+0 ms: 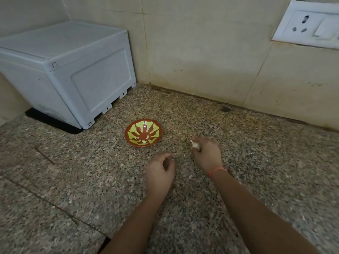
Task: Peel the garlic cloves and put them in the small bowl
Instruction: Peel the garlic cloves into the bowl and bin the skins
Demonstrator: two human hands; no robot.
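Sticking out of the right hand's (207, 154) curled fingers, a garlic clove (195, 144) is held just right of the small bowl (135, 129), where two pale peeled cloves (146, 138) lie. The left hand (159, 171) hovers nearby, fingers loosely curled, gripping nothing, over the speckled counter (73, 180) beside a white box (73, 70).

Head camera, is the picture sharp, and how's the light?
Head view: dim, even indoor light, no hard shadows; motion blur smears the right hand and its garlic; the small bowl is fairly sharp; the wide-angle lens tilts the wall socket.
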